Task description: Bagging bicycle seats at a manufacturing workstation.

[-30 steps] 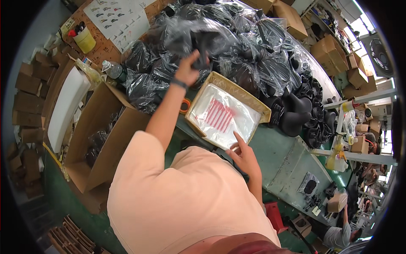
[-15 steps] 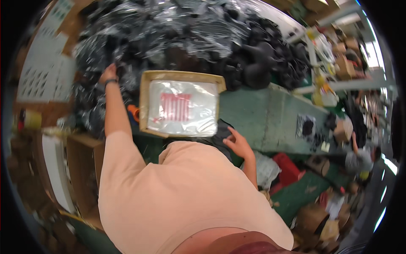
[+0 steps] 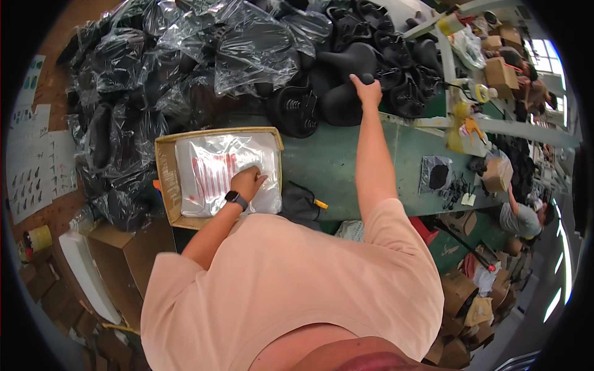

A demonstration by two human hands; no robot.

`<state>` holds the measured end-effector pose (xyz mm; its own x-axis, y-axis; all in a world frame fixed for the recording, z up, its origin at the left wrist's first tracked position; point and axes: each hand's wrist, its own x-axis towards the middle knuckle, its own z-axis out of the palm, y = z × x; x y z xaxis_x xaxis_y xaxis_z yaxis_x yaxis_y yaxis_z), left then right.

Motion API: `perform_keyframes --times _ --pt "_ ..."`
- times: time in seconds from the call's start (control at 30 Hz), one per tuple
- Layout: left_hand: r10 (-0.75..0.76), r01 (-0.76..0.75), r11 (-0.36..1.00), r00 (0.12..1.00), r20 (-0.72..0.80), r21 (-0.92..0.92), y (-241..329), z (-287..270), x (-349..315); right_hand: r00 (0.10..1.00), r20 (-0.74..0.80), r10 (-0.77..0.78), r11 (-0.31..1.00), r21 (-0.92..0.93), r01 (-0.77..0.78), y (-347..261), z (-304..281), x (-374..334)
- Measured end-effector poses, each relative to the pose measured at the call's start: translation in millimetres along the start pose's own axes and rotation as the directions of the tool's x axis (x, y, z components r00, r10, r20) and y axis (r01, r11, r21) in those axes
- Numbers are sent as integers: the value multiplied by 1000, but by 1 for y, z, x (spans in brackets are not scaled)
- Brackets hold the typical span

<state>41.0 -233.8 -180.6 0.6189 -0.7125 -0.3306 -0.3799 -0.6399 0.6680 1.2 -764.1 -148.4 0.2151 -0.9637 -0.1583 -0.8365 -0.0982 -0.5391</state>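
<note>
Hands apart: left hand (image 3: 249,180) pressed flat on clear plastic bags (image 3: 216,176) in a shallow cardboard tray (image 3: 166,179), right hand (image 3: 366,91) closed on a black bicycle saddle (image 3: 346,93) atop the far pile | tabletop (image 3: 346,161) green | risk: tugging the saddle may topple neighbours; slick bags may slide.

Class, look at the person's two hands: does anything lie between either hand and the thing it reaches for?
Nothing visible does. The left hand rests directly on the clear plastic bags in the cardboard tray. The right hand is already on a black bicycle saddle at the pile's edge.
</note>
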Motion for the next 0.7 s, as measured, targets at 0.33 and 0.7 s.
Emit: perform_keyframes --times 0.33,0.7 --pt "21 -20 1000 982 -187 9 -39 45 14 975 -49 -216 976 10 217 142 -86 -210" --pt "-478 229 464 878 -24 -856 -67 29 -20 454 817 357 339 339 -877 268 -60 -420"
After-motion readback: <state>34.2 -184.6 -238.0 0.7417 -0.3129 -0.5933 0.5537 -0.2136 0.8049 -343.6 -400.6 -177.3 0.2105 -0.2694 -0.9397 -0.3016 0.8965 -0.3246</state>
